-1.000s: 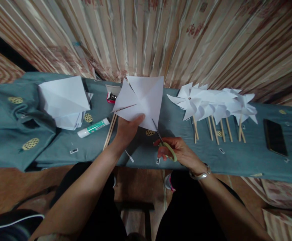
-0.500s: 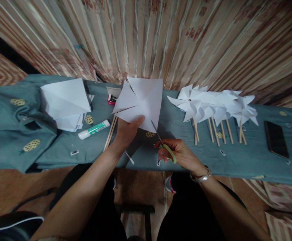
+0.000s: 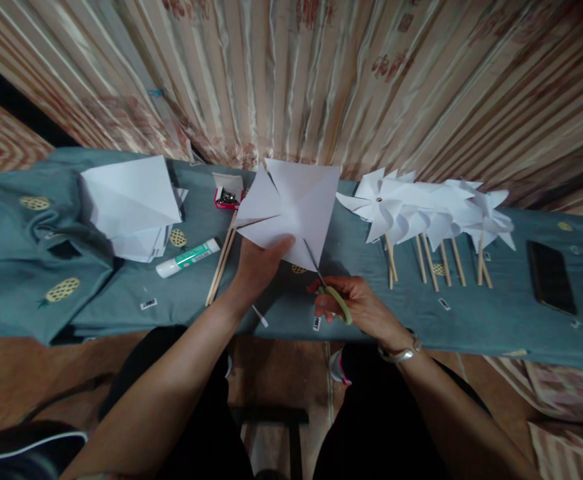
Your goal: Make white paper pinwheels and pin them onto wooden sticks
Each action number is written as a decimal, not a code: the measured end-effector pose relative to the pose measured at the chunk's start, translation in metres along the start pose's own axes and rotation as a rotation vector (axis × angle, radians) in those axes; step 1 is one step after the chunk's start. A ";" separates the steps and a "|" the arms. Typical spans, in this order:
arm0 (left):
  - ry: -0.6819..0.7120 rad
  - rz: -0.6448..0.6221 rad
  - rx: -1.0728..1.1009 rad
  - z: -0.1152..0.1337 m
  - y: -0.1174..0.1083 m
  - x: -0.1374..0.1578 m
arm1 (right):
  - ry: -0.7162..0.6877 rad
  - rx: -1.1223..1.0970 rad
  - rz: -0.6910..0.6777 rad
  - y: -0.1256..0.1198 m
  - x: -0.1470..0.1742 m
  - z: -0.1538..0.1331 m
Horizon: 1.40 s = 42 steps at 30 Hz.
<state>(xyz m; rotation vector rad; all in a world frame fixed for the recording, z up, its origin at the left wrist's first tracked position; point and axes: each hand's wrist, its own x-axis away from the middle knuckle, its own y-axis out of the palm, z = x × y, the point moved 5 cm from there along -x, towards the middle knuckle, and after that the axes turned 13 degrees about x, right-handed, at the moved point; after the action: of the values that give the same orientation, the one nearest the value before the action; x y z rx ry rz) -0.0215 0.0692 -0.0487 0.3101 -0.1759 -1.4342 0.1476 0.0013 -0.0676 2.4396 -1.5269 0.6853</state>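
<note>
My left hand (image 3: 261, 265) grips a white paper square (image 3: 305, 197) at its near edge, thumb on top and the other fingers hidden beneath. Two slits run inward from the sheet's left-side corners. In my right hand (image 3: 354, 301) is a pair of scissors (image 3: 339, 303) with yellow-green handles. Their blades lie at the sheet's near right corner, pointing toward its middle. Below the sheet, a thin white paper scrap (image 3: 260, 317) rests on the cloth. Close to my left hand lie wooden sticks (image 3: 220, 267).
A stack of white paper (image 3: 134, 200) and a glue stick (image 3: 188, 258) lie left. Behind the sticks sits a small open box of metal pins (image 3: 228, 195). Several paper pinwheels (image 3: 421, 207) on sticks and a black phone (image 3: 551, 277) lie right on the green cloth (image 3: 501, 320).
My left hand and the paper square have shifted right, moving the sheet's corner further onto the scissors' blades. My right hand has barely moved.
</note>
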 end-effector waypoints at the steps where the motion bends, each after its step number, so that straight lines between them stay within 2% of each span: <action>1: -0.003 0.004 0.000 0.000 0.000 0.000 | 0.001 -0.005 0.000 0.000 0.000 0.000; 14: -0.007 -0.011 0.047 0.000 0.000 0.001 | 0.006 -0.040 0.027 0.000 -0.003 0.003; 23: -0.058 -0.031 0.020 -0.009 0.002 0.005 | 0.008 -0.030 0.026 -0.001 0.000 -0.005; 33: -0.036 -0.026 0.020 -0.006 0.001 0.003 | 0.000 -0.078 0.036 0.002 -0.005 -0.001; 42: -0.099 -0.076 -0.007 -0.012 0.004 0.009 | 0.010 -0.064 0.064 0.002 -0.003 -0.008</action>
<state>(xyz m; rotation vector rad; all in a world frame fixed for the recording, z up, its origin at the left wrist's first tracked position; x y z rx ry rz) -0.0133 0.0615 -0.0592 0.2425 -0.2422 -1.5264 0.1425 0.0064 -0.0619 2.3468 -1.6038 0.6488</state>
